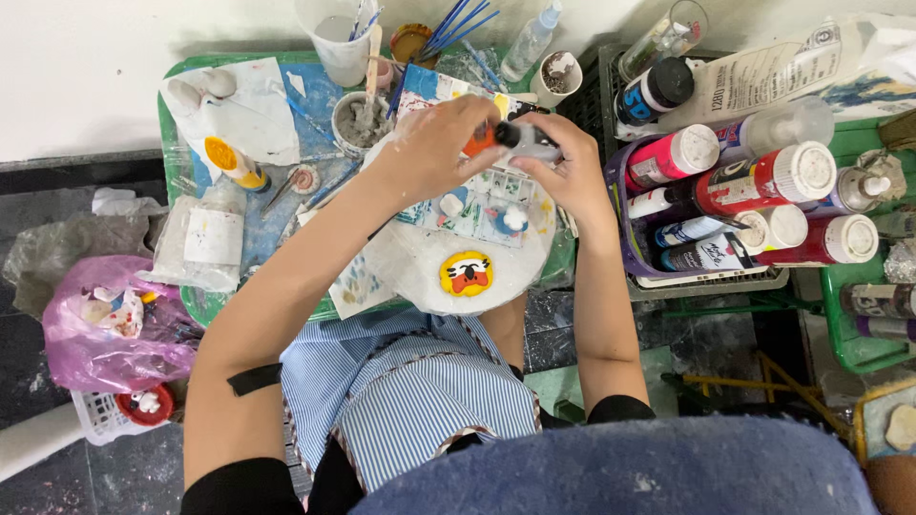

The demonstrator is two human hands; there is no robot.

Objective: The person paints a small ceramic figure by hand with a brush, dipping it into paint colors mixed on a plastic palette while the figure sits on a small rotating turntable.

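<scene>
Between your two sets of fingers, the small paint bottle [523, 141] sits clamped: left hand [434, 148] closed around its orange cap [482, 141], right hand [570, 167] closed around the body. If the cap frees suddenly, paint may squirt below your fingers onto the one round white plate [420, 272] and its single yellow painted figure [467, 273].

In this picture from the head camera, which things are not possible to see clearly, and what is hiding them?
- Small bottle, head view: both hands, left hand and right hand, cover most of it; whether its orange cap is on or off cannot be told.
- Paint palette: partly hidden under the hands.
- White bag: cut off by the right edge.
- Pink plastic bag: contents too blurred.
</scene>
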